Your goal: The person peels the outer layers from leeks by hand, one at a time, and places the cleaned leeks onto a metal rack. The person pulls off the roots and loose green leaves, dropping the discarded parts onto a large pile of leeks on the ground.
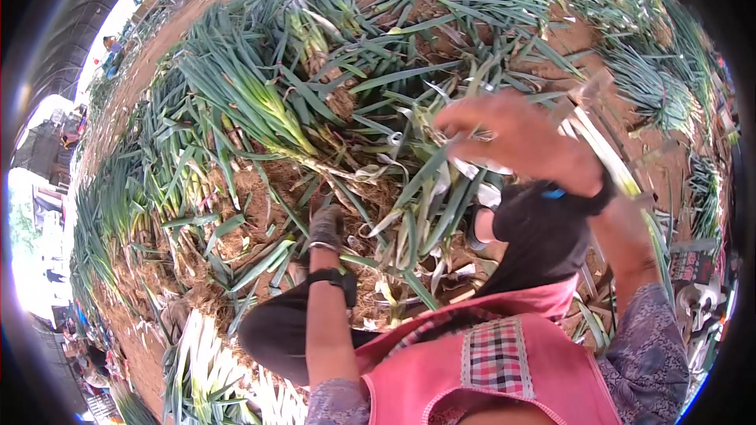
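My left hand (325, 226) reaches down to the soil among loose green onion leaves (417, 220); a black watch (335, 276) sits on that wrist. Whether its fingers grip anything is hidden by the angle. My right hand (516, 138) is raised and blurred, closed around a pale green onion stalk (610, 159) that runs down past my wrist. A big bunch of green onions (260, 106) lies on the earth further out to the left. My pink apron (504, 362) fills the bottom of the view.
Green onions lie in heaps all over the red-brown soil (252, 189). Trimmed white stalks (206, 362) are piled at the lower left beside my dark-clad knee (276, 330). More bunches (654, 86) lie at the right. A dirt path (197, 8) runs along the far left.
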`<state>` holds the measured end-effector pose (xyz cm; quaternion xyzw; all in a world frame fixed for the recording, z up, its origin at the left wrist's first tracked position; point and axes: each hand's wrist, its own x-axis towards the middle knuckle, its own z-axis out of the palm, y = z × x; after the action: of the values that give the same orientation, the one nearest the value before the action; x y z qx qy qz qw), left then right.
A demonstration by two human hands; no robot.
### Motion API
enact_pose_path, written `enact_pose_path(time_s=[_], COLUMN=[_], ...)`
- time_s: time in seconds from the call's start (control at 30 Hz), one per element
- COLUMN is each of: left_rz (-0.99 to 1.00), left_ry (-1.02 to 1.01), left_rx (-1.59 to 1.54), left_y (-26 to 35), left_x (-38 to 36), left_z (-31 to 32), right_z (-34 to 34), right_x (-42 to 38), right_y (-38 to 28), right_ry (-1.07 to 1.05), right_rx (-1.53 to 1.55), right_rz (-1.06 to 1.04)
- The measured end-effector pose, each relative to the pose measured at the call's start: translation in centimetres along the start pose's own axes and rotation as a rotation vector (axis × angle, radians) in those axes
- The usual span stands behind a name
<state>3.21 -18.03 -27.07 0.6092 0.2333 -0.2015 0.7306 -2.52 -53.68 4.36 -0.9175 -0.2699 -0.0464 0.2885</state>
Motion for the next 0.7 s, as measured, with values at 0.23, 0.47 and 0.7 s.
enact_pose_path(time_s=[0.23,0.47,0.7], left_rz=[0.814,0.096,0.028], left_ry=[-0.015,0.166,0.165], left_rx=[0.700,0.545,0.782], left_y=[-4.5,-3.5,-0.7], left_x=[7.7,13.8,13.0], left_z=[0.2,4.4,5.4], right_z=[11.9,11.7,12.4], right_x=[4.0,8.1,8.5], right_y=[1.1,0.1,0.6], right_ry=[-0.525,-0.543,-0.575], right_rx=[-0.078,-0.095,-0.198], right_rz=[-0.032,-0.100,-0.106])
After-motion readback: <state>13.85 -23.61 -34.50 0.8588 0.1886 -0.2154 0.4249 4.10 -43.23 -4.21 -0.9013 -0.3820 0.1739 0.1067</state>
